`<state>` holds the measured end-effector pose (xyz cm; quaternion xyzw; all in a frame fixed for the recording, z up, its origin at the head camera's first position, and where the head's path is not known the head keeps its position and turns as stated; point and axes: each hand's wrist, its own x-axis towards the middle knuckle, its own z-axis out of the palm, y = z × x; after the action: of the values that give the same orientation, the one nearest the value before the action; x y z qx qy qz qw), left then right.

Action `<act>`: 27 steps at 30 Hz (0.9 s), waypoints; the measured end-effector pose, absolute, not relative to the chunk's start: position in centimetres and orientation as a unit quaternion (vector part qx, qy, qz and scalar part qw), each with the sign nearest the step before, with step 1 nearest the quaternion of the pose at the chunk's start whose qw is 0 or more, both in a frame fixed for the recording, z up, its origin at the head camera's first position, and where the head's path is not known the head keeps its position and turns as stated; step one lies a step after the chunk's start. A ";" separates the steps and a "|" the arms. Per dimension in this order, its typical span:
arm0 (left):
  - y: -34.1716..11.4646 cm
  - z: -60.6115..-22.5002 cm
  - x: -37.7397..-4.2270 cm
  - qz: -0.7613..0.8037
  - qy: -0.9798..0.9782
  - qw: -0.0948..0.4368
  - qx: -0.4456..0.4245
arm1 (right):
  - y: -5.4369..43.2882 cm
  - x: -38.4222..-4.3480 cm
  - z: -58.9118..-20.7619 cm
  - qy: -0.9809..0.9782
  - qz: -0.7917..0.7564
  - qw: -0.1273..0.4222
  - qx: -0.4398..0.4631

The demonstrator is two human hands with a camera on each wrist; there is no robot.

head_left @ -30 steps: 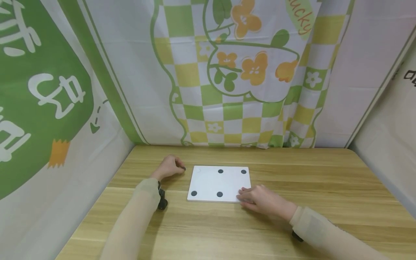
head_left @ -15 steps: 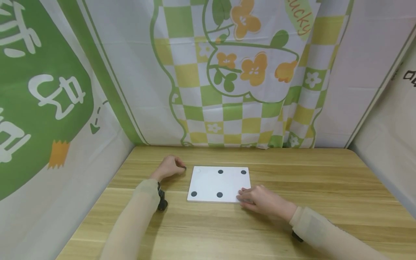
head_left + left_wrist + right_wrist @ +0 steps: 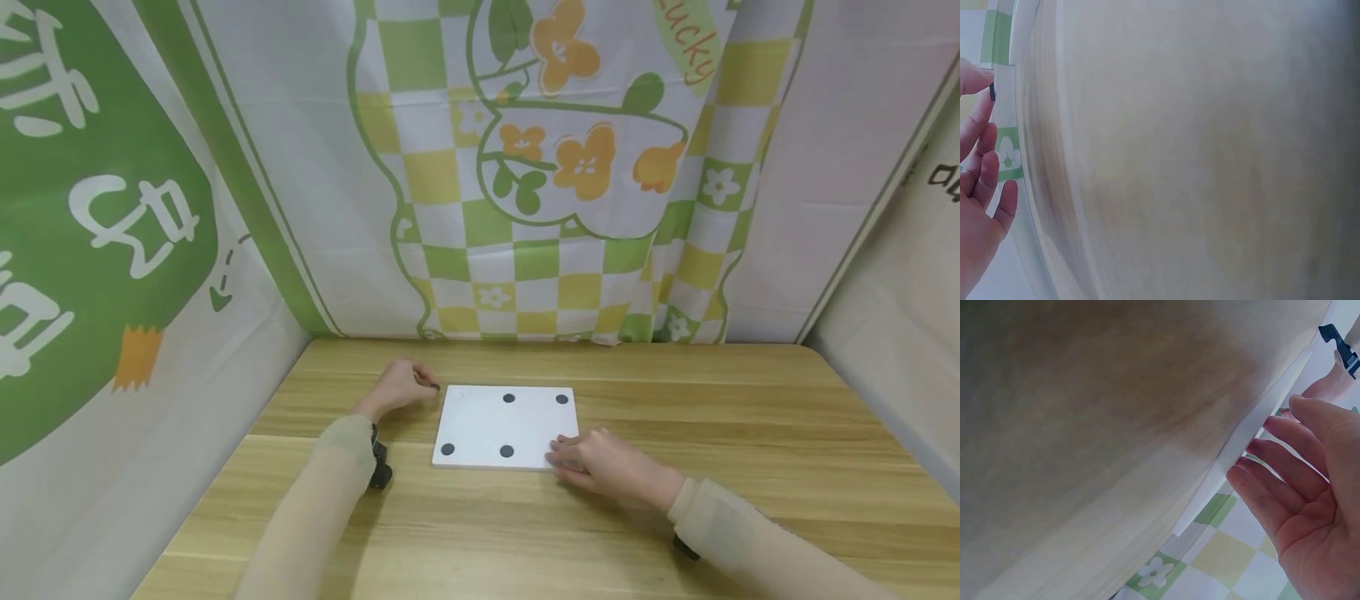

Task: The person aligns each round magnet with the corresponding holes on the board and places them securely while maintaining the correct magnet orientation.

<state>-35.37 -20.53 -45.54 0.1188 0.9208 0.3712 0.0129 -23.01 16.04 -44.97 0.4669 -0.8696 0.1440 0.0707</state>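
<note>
My left hand [image 3: 397, 388] pinches a small, thin black disc [image 3: 992, 92] between thumb and index finger, just off the upper left corner of a white rectangular board [image 3: 480, 425]. Its other fingers are loosely bent in the left wrist view. Two black round pads [image 3: 509, 398] show along the board's far edge and two more [image 3: 507, 451] along the near edge. A faint round mark lies at the far left corner. My right hand [image 3: 611, 462] rests its fingertips on the near right corner, covering it. Seen from the right wrist, those fingers touch the board edge, relaxed.
The board lies flat on a wood-grain table [image 3: 465, 533]. Behind the table hangs a green, yellow and white checked curtain [image 3: 540, 275], with printed cloth walls [image 3: 247, 333] at both sides. A black wrist camera [image 3: 380, 467] is strapped under the left wrist.
My left hand has moved slightly to the right with the black disc, closer to the board's upper left corner. The right hand stays in place on the board.
</note>
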 end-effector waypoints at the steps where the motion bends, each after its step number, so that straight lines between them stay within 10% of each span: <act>1: -20.5 -45.6 -35.4 0.370 0.921 0.011 0.121 | 16.0 -23.0 -45.0 -0.869 0.144 0.072 0.468; 27: -17.5 -45.1 -35.5 0.345 0.926 0.006 0.150 | 16.0 -22.7 -44.6 -0.872 0.146 0.067 0.463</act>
<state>-35.47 -17.48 -45.11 0.1501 0.9264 0.3454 0.0064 -22.74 16.01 -44.60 0.4632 -0.8716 0.1463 0.0666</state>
